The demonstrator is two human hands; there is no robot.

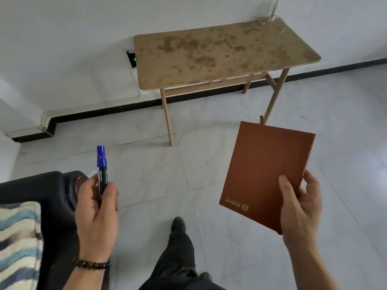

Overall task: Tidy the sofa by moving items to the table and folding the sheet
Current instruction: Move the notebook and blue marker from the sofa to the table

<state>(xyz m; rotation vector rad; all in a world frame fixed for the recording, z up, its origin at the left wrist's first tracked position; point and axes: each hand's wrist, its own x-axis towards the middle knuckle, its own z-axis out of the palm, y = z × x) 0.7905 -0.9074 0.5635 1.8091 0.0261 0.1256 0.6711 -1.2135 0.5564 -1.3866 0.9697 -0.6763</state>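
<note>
Sofa (56, 206), dark, sits at lower left with a blue-striped sheet (18, 237) on its seat. Ahead, a stained wooden table (226, 53) stands against the white wall on pale floor tiles. Left hand (97, 214) pinches a blue marker (102, 172) upright; right hand (301, 208) grips a brown notebook (263, 172) by its corner.

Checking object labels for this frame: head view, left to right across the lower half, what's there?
Striped sheet → dark sofa arm → left hand holding the blue marker → person's leg → brown notebook → right hand gripping its corner.
</note>
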